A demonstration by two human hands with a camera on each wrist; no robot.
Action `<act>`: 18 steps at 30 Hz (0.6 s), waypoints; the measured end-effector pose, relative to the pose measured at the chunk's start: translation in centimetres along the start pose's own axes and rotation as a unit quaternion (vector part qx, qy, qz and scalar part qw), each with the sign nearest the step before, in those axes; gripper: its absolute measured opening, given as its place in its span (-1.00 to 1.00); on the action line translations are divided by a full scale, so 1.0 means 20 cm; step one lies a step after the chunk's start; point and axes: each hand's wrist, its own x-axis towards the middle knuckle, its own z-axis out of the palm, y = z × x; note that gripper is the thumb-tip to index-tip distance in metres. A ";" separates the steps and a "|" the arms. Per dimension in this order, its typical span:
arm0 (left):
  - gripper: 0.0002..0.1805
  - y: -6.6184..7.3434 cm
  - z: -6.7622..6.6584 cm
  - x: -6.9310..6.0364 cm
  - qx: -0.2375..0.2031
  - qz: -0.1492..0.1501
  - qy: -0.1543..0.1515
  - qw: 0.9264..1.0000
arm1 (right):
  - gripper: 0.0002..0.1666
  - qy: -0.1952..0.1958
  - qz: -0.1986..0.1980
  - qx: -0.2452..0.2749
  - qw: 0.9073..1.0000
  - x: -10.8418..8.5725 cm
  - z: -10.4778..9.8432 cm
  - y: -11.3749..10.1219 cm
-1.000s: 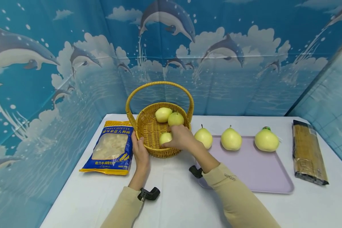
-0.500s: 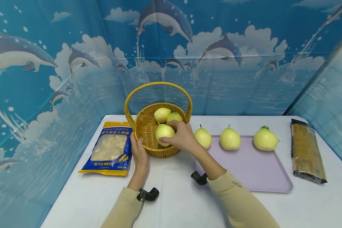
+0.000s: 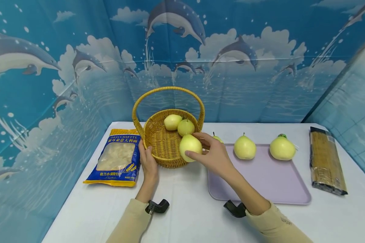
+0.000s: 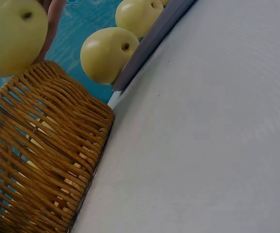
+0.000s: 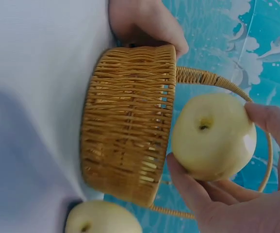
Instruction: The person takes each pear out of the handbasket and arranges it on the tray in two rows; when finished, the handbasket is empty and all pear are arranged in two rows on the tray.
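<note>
My right hand (image 3: pixel 216 156) pinches a pale yellow-green pear (image 3: pixel 190 148) between thumb and fingers, over the right front rim of a wicker basket (image 3: pixel 167 163). The right wrist view shows this pear (image 5: pixel 215 136) raised beside the basket rim, clear of the wicker. Inside the basket, one pear (image 3: pixel 172 122) lies on its side against another pear (image 3: pixel 186 127) at the back. My left hand (image 3: pixel 149 166) holds the basket's left side, with the thumb up at the rim; its fingers are partly hidden.
Right of the basket is a lilac tray (image 3: pixel 258 189). Along its far side stand a pear (image 3: pixel 245 147), a larger pear (image 3: pixel 282 148) and a third mostly behind my right hand. A blue-and-yellow orecchiette bag (image 3: pixel 115 157) lies left; a clear-wrapped brown pack (image 3: pixel 326 162) lies far right.
My right hand has lifted the pear from the basket's floor and moved it right to the rim. The left hand has stayed on the basket.
</note>
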 end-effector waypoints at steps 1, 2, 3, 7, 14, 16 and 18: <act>-0.35 0.00 0.00 0.00 0.000 0.000 0.001 1.000 | -0.16 -0.001 0.002 0.001 1.000 -0.02 -0.01 0.01; -0.35 0.00 0.00 0.00 0.000 -0.001 0.002 1.000 | -0.16 0.000 0.004 -0.002 1.000 -0.05 -0.03 0.02; -0.35 0.00 0.00 0.00 0.000 -0.002 0.001 1.000 | -0.16 0.002 0.008 -0.005 1.000 -0.07 -0.04 0.04; -0.35 -0.01 0.01 -0.01 -0.003 -0.009 -0.003 1.000 | -0.21 0.008 0.020 -0.019 1.000 -0.18 -0.10 0.10; -0.35 0.01 0.00 -0.01 -0.011 0.001 -0.006 1.000 | -0.22 0.027 0.037 -0.071 0.996 -0.32 -0.16 0.18; -0.36 0.01 0.00 0.00 -0.015 0.005 -0.006 1.000 | -0.21 0.031 0.042 -0.088 0.995 -0.34 -0.17 0.20; -0.36 0.01 0.00 -0.01 -0.018 0.004 -0.005 1.000 | -0.20 0.027 0.053 -0.094 0.994 -0.36 -0.18 0.22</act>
